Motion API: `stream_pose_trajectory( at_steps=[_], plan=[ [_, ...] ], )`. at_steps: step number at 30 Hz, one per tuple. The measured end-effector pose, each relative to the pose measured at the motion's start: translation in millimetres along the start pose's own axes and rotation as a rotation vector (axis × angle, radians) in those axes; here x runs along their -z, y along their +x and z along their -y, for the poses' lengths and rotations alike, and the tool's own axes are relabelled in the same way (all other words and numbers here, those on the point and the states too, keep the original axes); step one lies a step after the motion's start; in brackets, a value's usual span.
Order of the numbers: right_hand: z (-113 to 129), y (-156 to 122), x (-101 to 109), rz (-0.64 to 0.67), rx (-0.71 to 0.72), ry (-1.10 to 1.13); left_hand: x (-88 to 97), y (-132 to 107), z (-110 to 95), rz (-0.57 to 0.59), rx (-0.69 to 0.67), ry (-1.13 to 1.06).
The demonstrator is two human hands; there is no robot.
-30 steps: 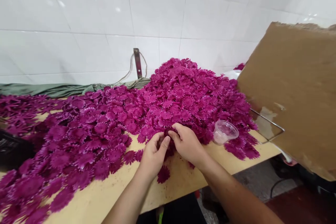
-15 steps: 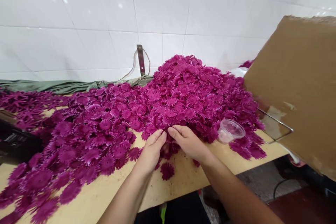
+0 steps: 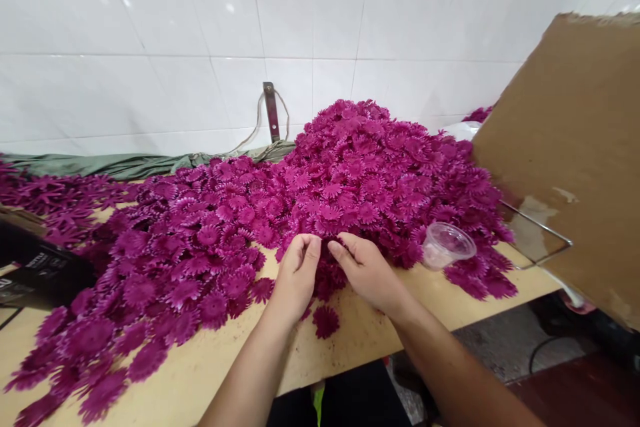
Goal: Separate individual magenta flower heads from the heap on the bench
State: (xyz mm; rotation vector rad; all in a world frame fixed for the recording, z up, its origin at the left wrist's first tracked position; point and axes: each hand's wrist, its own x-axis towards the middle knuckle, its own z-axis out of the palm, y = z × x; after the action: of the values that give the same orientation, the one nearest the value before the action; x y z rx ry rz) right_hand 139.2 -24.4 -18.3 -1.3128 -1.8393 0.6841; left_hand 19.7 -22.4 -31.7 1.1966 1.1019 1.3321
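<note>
A tall heap of magenta fabric flower heads (image 3: 370,173) rises on a pale wooden table (image 3: 350,347), spreading left into a flatter layer (image 3: 165,267). My left hand (image 3: 296,278) and my right hand (image 3: 367,272) meet at the heap's near foot, fingers curled and pinching among the flowers there. What exactly each pinch holds is hidden by the fingers. One loose flower (image 3: 326,321) lies on the bare wood just below my hands.
A clear plastic cup (image 3: 447,246) lies tilted at the heap's right foot. A large brown cardboard sheet (image 3: 575,160) leans at the right over a wire frame (image 3: 543,240). A black box (image 3: 40,270) sits at the left; green cloth (image 3: 125,163) runs along the tiled wall.
The view has drifted so the scene sits a little more to the right and lower. My hands stay at the heap's foot, fingertips shifting slightly among the flowers.
</note>
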Motion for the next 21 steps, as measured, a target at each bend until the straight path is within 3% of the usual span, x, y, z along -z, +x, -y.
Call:
stream_pose_trajectory(
  at_steps=[5, 8, 12, 14, 17, 21],
  plan=[
    [8.5, -8.1, -11.7, 0.026, 0.009, -0.153, -17.1, -1.7, -0.9, -0.066, 0.253, -0.596],
    [14.0, -12.2, -8.9, 0.034, 0.076, -0.182, -17.5, 1.8, -0.5, -0.122, 0.326, -0.744],
    [18.0, 2.7, -13.0, -0.307, 0.032, -0.094, -24.3, 2.4, -2.3, -0.189, 0.299, -0.772],
    [19.5, 15.8, -22.7, -0.366, -0.044, -0.015, -30.7, -1.0, -5.2, -0.213, 0.296, -0.750],
    [25.6, 25.9, -37.7, -0.235, -0.088, 0.067, -32.8, -4.7, -9.2, -0.230, 0.285, -0.764],
    [41.3, 11.7, -43.3, -0.026, 0.087, 0.023, -21.0, 0.4, -7.8, -0.148, 0.200, -0.776]
  ],
)
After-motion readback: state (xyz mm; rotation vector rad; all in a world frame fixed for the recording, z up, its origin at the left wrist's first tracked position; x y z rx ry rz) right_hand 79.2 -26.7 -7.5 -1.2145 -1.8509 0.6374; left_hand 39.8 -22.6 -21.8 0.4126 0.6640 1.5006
